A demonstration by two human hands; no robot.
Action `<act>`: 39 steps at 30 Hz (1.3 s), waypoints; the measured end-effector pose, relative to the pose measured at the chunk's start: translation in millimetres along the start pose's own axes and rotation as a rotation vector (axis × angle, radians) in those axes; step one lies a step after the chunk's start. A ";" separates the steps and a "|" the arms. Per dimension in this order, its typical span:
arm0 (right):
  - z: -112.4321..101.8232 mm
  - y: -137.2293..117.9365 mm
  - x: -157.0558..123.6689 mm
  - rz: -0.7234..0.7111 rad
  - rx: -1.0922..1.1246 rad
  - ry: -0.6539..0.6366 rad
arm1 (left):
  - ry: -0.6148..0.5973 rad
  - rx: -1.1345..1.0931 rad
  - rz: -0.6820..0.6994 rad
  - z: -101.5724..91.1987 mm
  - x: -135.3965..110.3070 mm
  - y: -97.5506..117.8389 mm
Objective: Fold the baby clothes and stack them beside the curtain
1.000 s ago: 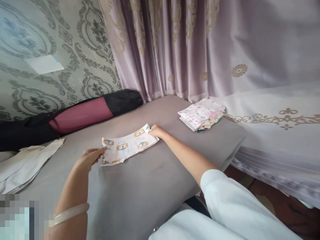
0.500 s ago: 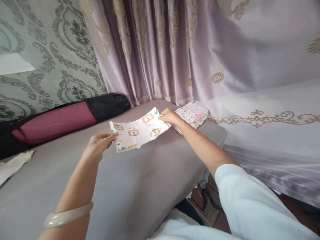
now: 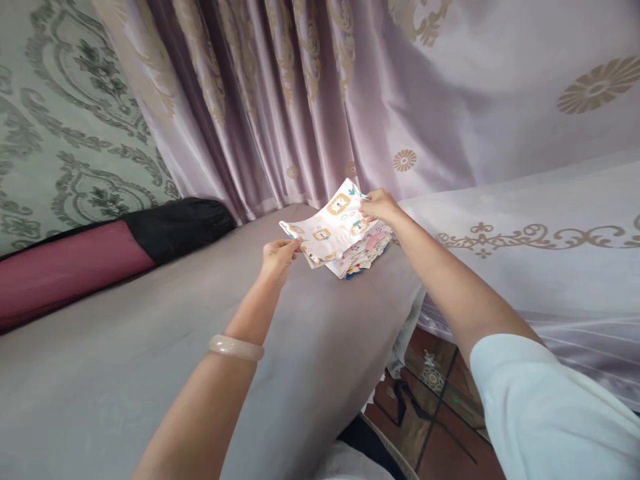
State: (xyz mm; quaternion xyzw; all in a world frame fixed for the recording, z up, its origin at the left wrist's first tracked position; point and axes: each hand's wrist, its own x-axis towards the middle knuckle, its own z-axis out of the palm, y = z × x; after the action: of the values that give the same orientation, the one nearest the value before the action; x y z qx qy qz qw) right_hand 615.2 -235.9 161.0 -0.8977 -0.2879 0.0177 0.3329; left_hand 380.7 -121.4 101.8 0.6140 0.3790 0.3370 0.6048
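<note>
A small white printed garment (image 3: pixel 327 230), shaped like child's shorts with orange lion-like figures, is stretched between my hands. My left hand (image 3: pixel 281 257) pinches its left edge, thumb on top. At the far right corner, my right hand (image 3: pixel 380 205) grips it with closed fingers. Directly beneath and behind it lies a stack of folded clothes (image 3: pixel 367 252), with a pink piece and several colourful layers showing. The held garment covers much of the stack's top; whether the two touch I cannot tell.
The stack lies on a grey-covered bed (image 3: pixel 200 347) near its right edge. A long black and maroon bag (image 3: pixel 125 247) lies along the wall side. Purple curtains (image 3: pixel 280 100) hang behind. Beyond the bed edge is a tiled floor (image 3: pixel 445 407) with a black strap-like item (image 3: pixel 403 400).
Both hands have carried the white shorts right and away from me, from beside the stack to over it. The camera view has turned right.
</note>
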 end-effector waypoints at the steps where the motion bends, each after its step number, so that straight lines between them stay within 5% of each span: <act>1: -3.4 6.0 2.7 -0.017 -0.059 0.016 | -0.010 -0.019 -0.008 12.0 3.1 -2.0; 7: -11.1 39.8 21.8 -0.085 -0.278 0.034 | -0.057 -0.053 -0.071 69.0 15.2 -14.3; 12: -10.9 55.0 38.1 -0.048 -0.316 0.022 | -0.054 -0.075 -0.099 93.7 18.3 -19.8; 29: 6.7 63.4 54.0 0.026 -0.384 -0.022 | -0.043 -0.086 -0.235 104.8 24.8 -45.7; 39: 27.7 75.7 51.1 0.054 -0.448 -0.073 | -0.082 -0.065 -0.308 107.9 7.3 -40.4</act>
State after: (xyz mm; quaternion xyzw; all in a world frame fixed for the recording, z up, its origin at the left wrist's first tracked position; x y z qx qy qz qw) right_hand 689.8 -239.0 101.6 -0.9554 -0.2723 -0.0050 0.1141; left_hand 476.0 -168.3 56.7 0.5420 0.4326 0.2272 0.6837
